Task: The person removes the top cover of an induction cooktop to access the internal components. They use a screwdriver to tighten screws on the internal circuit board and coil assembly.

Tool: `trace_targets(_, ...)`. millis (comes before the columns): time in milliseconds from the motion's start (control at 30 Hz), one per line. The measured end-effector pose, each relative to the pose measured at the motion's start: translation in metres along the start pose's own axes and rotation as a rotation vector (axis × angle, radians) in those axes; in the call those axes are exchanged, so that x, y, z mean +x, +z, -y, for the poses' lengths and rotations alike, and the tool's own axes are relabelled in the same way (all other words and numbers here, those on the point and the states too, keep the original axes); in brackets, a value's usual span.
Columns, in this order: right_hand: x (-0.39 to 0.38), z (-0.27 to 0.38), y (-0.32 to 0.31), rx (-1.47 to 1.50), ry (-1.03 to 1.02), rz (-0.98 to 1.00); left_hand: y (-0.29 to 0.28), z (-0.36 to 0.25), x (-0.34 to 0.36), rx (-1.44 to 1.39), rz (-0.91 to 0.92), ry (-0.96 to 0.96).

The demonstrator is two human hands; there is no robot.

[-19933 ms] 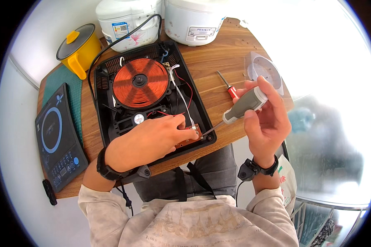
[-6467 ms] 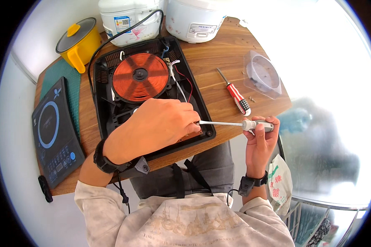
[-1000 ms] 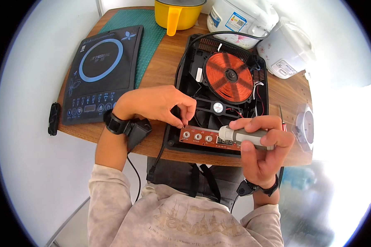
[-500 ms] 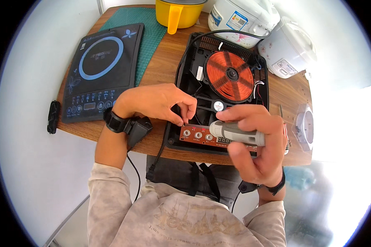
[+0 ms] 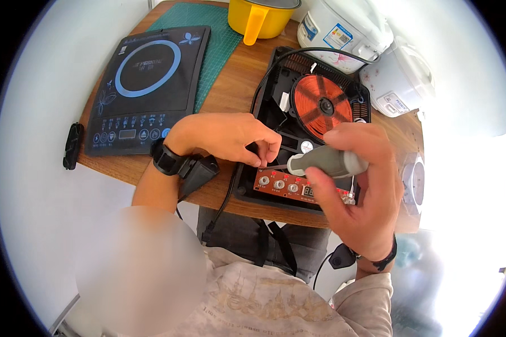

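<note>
A screwdriver (image 5: 330,162) with a grey-green handle is gripped in my right hand (image 5: 371,191), its shaft running left to the upper left corner of a red-brown circuit board (image 5: 272,190). At that corner my left hand (image 5: 230,137) is closed in a pinch by the screwdriver's tip; whatever lies between the fingertips is too small to make out. The board, with round buttons and a small display, sits at the near end of an opened black induction cooker base (image 5: 246,188). Behind it in the base is a round copper coil (image 5: 312,106), partly covered by my right hand.
A black cooker top panel (image 5: 146,106) lies at the left, partly on a green cutting mat (image 5: 222,50). Further back are a yellow pot (image 5: 253,19) and two white rice cookers (image 5: 343,31). A clear tray (image 5: 413,180) is at the right table edge. A black cable crosses the base.
The handle end of the screwdriver has risen in my right hand, while its tip stays near my left fingertips. The whole scene has shifted slightly in view.
</note>
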State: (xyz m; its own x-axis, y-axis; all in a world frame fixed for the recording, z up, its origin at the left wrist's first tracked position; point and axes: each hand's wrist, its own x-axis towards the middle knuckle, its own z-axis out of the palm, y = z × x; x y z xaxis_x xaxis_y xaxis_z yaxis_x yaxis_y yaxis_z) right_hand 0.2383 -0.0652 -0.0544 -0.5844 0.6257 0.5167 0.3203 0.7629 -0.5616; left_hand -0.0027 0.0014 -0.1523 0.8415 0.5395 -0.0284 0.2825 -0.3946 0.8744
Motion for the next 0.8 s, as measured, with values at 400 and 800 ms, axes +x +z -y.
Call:
trace_targets(400,0.008,-0.017,-0.008,0.187,-0.012,0.033,-0.002,-0.003,-0.001,0.011,-0.003,-0.002)
trace_targets(800,0.026,-0.026,-0.002,0.1,-0.141,0.004,0.007,0.01,-0.003,0.085,-0.091,0.069)
